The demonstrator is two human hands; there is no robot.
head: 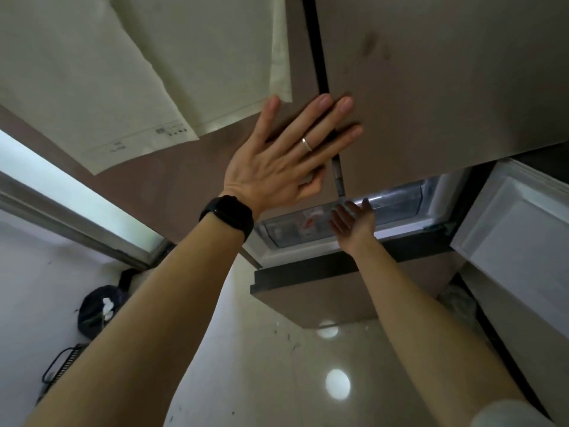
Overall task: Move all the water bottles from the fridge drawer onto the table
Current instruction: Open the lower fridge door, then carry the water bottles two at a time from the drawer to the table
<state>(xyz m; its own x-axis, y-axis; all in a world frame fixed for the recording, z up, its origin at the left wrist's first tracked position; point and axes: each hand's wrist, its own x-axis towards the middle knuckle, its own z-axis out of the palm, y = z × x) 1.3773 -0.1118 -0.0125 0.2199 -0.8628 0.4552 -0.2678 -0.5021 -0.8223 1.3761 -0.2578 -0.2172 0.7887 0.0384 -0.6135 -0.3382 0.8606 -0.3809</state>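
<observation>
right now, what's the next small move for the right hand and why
Probably reach the right hand down into the drawer and grip a bottle: it hovers open and empty at the drawer, while the left hand rests flat on the upper doors.

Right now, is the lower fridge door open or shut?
Open: the lower door stands swung aside, white inner face showing, lit compartment exposed.

left hand (277, 158) flat on fridge doors (431, 87), right hand (354, 220) below, before drawer (283, 232); bag (98, 312) on floor (261, 380), left
</observation>
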